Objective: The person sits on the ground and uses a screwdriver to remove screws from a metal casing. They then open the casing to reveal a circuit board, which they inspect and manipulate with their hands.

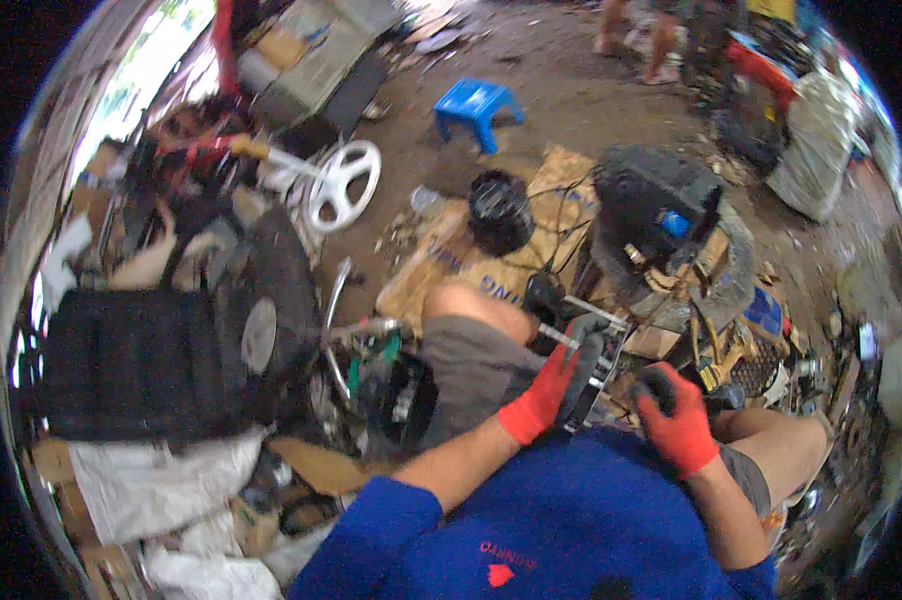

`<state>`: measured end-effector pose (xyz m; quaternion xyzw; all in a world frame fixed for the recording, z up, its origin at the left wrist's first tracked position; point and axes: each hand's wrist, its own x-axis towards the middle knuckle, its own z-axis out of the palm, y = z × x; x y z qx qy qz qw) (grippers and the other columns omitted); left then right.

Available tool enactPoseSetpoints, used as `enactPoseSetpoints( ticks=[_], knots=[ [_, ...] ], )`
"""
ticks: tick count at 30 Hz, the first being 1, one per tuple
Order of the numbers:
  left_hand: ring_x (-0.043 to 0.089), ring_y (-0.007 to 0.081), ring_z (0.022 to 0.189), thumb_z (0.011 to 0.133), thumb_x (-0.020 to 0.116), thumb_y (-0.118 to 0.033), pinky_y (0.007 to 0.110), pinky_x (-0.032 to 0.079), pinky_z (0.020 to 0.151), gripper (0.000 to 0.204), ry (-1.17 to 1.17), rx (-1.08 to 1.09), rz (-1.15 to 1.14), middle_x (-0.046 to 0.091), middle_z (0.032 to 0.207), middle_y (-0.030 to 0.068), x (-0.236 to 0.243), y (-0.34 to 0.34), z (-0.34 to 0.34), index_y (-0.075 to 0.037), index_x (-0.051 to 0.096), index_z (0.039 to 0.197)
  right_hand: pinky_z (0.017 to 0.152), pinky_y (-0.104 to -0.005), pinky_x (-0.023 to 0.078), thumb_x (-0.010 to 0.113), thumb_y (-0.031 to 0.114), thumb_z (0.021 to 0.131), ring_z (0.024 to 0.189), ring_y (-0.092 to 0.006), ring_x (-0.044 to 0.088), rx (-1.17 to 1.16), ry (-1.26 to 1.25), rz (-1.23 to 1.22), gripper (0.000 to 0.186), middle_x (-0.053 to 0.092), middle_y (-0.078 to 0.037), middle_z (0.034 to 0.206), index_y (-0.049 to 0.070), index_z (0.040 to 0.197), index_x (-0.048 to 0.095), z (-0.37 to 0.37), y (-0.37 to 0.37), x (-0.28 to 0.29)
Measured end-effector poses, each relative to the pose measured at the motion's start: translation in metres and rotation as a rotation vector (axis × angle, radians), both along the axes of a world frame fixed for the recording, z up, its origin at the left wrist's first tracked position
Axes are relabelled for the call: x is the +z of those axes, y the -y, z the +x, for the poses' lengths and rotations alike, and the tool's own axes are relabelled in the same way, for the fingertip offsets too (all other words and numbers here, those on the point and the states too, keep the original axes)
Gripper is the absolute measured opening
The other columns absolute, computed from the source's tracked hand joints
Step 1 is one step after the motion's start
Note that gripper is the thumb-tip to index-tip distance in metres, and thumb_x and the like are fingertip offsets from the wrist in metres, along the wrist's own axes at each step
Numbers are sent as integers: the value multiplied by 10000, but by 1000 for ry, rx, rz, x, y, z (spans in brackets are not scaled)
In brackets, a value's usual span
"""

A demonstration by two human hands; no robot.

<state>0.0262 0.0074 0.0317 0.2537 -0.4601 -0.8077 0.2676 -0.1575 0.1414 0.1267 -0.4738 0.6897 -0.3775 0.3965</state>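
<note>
Both my hands wear red gloves with dark grey palms and fingers. My left hand [561, 385] is closed around the side of a narrow metal frame [603, 376] with shiny bars and a dark middle, held tilted over my lap. What exactly the frame belongs to cannot be made out. Just to its right, apart from it, my right hand [675, 416] is raised with its fingers curled in. Anything inside those fingers is hidden. Close beyond the right hand lies a yellow and black power tool [723, 370].
Ahead lie a black housing [656, 205], a black round canister-like part [501, 212] and a printed tan sheet [426, 270]. A blue stool [478, 108] stands farther off. Scrap, a white spoked wheel [346, 186] and a black ribbed panel [131, 365] crowd the left. Other people's legs show at the far right.
</note>
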Motion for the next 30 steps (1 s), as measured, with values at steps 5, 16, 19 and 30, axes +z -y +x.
enactPoseSetpoints(
  ticks=[5,16,19,30],
  knots=[
    [641,108,954,1039,509,-476,305,559,818,465,-402,-58,551,674,1164,20,-69,3,-23,-124,588,1333,814,-358,554,708,68,834,932,-259,716,-21,-170,-257,302,719,-162,994,11,1126,658,-6,-6,22],
    [658,156,1043,1037,483,-470,310,544,860,499,-459,-224,502,666,1236,68,-109,5,-54,-98,570,1358,602,-453,530,745,351,783,732,-328,680,893,-660,-585,383,651,-113,884,128,1068,620,155,115,112],
    [648,161,1068,1038,481,-450,316,533,889,498,-473,-253,493,654,1259,74,-101,7,-54,-87,557,1370,629,-472,526,741,353,798,753,-351,678,925,-650,-641,375,656,-131,878,114,1052,603,203,159,86],
    [615,179,1162,1040,473,-375,339,495,997,498,-576,-264,533,610,1344,95,-84,-3,-29,-47,507,1413,904,-325,517,678,204,909,1030,-188,673,497,-24,-361,370,717,-130,1117,-42,1185,674,115,122,143]
  ],
)
